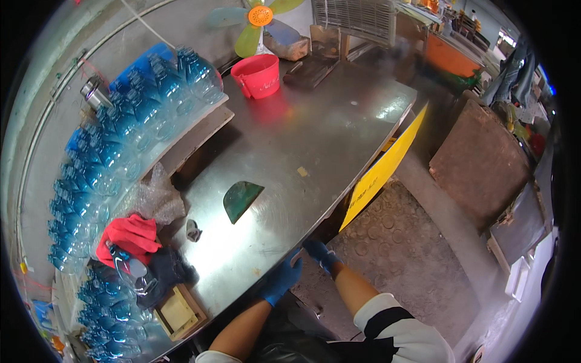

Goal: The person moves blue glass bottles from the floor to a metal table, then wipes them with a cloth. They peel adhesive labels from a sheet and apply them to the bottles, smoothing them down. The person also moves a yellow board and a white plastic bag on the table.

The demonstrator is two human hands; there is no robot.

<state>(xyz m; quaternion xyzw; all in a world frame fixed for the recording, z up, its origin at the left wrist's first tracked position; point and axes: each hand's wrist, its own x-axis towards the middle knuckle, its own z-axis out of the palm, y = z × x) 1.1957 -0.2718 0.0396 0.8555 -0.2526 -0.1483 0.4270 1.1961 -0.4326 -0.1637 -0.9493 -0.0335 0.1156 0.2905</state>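
My left hand (pixel 282 279), in a blue glove, is at the front edge of a metal-topped table (pixel 290 199), with its fingers partly hidden by the edge. Beside it on the right, my right hand (pixel 319 254), also gloved in blue, reaches to the underside of the table edge; whether it holds anything is hidden. A green flat scraper-like piece (pixel 243 199) lies on the tabletop beyond my hands. Left of it sits a small crumpled grey scrap (pixel 193 231). A yellow sheet with writing (pixel 386 170) hangs at the table's edge, beyond my right hand.
Rows of blue-tinted clear bottles (pixel 104 159) line the left side. A red cloth (pixel 129 238), bubble wrap (pixel 161 199) and a wooden box (pixel 181 313) lie nearer. A pink bucket (pixel 258 77) and a fan (pixel 260 17) stand at the back. A brown board (pixel 481 159) is at right.
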